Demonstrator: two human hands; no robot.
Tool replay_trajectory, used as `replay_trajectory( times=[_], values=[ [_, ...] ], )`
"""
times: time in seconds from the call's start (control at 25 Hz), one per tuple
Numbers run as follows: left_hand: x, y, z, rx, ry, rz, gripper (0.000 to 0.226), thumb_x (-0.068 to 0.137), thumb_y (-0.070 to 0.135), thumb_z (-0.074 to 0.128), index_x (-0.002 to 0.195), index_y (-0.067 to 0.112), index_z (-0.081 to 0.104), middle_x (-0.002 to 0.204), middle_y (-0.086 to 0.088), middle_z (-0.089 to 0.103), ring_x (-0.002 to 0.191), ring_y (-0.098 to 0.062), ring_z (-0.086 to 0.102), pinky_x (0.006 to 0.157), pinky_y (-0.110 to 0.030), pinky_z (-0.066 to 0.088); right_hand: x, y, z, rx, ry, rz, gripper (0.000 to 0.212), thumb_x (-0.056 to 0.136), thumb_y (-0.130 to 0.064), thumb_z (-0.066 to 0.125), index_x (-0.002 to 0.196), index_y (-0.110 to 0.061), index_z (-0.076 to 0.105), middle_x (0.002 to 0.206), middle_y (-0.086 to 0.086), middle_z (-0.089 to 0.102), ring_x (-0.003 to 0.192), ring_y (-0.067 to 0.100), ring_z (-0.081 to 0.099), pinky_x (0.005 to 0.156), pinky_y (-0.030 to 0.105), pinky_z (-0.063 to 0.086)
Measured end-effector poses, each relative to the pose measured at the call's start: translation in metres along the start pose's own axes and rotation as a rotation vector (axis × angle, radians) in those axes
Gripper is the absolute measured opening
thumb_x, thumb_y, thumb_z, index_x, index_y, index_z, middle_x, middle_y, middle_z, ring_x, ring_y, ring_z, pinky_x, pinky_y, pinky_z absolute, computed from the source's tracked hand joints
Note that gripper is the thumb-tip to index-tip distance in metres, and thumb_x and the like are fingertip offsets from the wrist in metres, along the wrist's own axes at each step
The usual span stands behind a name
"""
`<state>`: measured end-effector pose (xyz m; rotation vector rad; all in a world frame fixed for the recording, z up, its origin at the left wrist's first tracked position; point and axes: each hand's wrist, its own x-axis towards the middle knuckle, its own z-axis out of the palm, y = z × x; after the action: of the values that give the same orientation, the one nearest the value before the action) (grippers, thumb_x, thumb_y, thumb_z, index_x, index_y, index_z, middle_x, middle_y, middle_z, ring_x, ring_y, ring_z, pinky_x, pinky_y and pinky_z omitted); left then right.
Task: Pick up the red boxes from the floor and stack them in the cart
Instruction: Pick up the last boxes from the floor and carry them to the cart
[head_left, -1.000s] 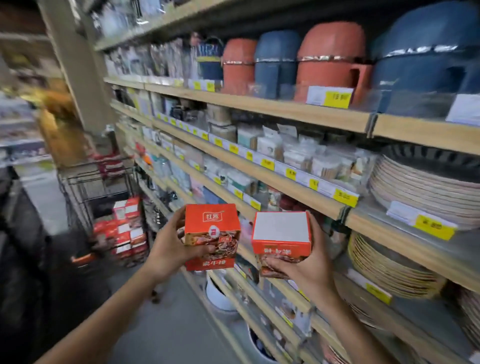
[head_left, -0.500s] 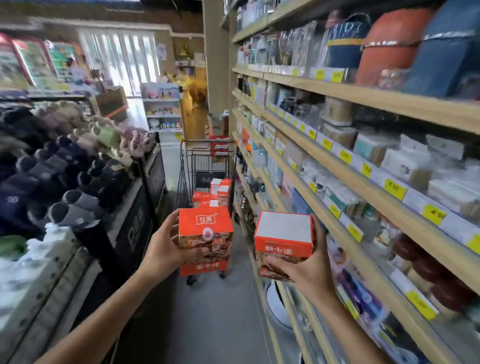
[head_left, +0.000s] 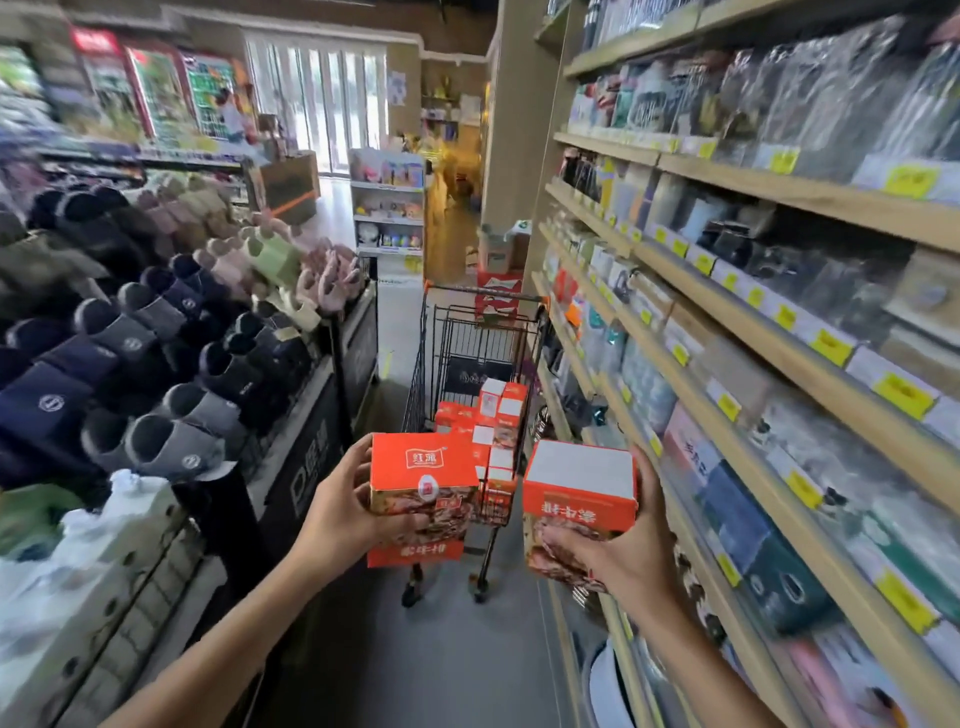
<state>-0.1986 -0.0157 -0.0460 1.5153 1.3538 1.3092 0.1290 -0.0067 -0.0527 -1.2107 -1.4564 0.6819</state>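
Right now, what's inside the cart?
The cart holds stacked red boxes, piled toward its right side. The box in the left hand covers the lower left of the basket, so the stack's bottom layers can't be seen.

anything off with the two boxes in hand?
The box in the right hand is upside down: its print reads inverted. The left hand's box is upright. No damage visible.

Cart (head_left: 470, 332) base hidden behind held boxes, shelf goods (head_left: 810, 291) blurred, forearms cut off at bottom edge.
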Motion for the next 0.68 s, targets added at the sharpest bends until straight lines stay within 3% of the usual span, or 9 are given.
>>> replay_trajectory(
  times=[0.08, 0.16, 0.2, 0.28, 0.36, 0.48, 0.68],
  values=[
    [0.037, -0.013, -0.009, 0.002, -0.007, -0.010, 0.108, 0.044, 0.046, 0.100, 0.138, 0.034, 0.047, 0.120, 0.003, 0.070, 0.119, -0.017, 0.064, 0.098, -0.044, 0.056, 0.029, 0.009, 0.019, -0.019, 0.033, 0.012, 0.128, 0.044, -0.040, 0.103, 0.150, -0.037, 0.031, 0.144, -0.007, 0.050, 0.129, 0.005, 0.054, 0.107, 0.028, 0.047],
    [0.068, -0.026, -0.012, 0.006, -0.001, -0.023, 0.109, 0.045, 0.048, 0.100, 0.139, 0.034, 0.047, 0.122, 0.004, 0.069, 0.121, -0.017, 0.062, 0.100, -0.047, 0.054, 0.052, 0.017, 0.035, -0.016, 0.058, 0.034, 0.129, 0.048, -0.034, 0.103, 0.153, -0.031, 0.029, 0.141, -0.006, 0.048, 0.122, -0.013, 0.050, 0.095, 0.003, 0.040],
    [0.083, -0.033, -0.012, 0.008, -0.001, -0.031, 0.109, 0.045, 0.048, 0.100, 0.139, 0.034, 0.047, 0.122, 0.004, 0.069, 0.121, -0.017, 0.062, 0.099, -0.048, 0.054, 0.064, 0.023, 0.042, -0.021, 0.065, 0.042, 0.129, 0.049, -0.035, 0.103, 0.154, -0.028, 0.029, 0.140, -0.006, 0.047, 0.118, -0.020, 0.048, 0.090, -0.002, 0.039],
    [0.114, -0.046, -0.010, 0.018, -0.013, -0.045, 0.109, 0.046, 0.048, 0.099, 0.139, 0.032, 0.046, 0.123, 0.004, 0.069, 0.122, -0.017, 0.062, 0.098, -0.048, 0.055, 0.090, 0.038, 0.052, -0.012, 0.067, 0.046, 0.126, 0.048, -0.051, 0.099, 0.151, -0.031, 0.031, 0.140, -0.004, 0.046, 0.119, -0.016, 0.050, 0.091, 0.000, 0.041],
    [0.146, -0.056, -0.004, 0.032, -0.023, -0.049, 0.109, 0.047, 0.047, 0.099, 0.140, 0.031, 0.046, 0.122, 0.004, 0.069, 0.121, -0.016, 0.062, 0.097, -0.047, 0.056, 0.121, 0.055, 0.062, -0.020, 0.066, 0.006, 0.113, 0.052, -0.062, 0.092, 0.147, -0.034, 0.037, 0.141, -0.001, 0.046, 0.126, 0.001, 0.054, 0.100, 0.013, 0.047],
    [0.204, -0.071, 0.009, 0.044, -0.018, -0.055, 0.104, 0.048, 0.044, 0.100, 0.137, 0.033, 0.048, 0.120, 0.004, 0.070, 0.118, -0.016, 0.064, 0.095, -0.045, 0.057, 0.185, 0.085, 0.080, -0.036, 0.050, -0.047, 0.097, 0.063, -0.058, 0.090, 0.143, -0.030, 0.043, 0.137, 0.003, 0.046, 0.127, 0.011, 0.053, 0.100, 0.013, 0.046],
    [0.302, -0.082, 0.030, 0.046, 0.022, -0.096, 0.106, 0.044, 0.048, 0.099, 0.136, 0.032, 0.048, 0.118, 0.003, 0.071, 0.115, -0.016, 0.066, 0.094, -0.045, 0.058, 0.295, 0.128, 0.104, 0.002, -0.005, -0.025, 0.092, 0.057, -0.063, 0.090, 0.130, -0.032, 0.044, 0.132, 0.004, 0.047, 0.118, 0.015, 0.058, 0.091, 0.023, 0.054]
  ],
)
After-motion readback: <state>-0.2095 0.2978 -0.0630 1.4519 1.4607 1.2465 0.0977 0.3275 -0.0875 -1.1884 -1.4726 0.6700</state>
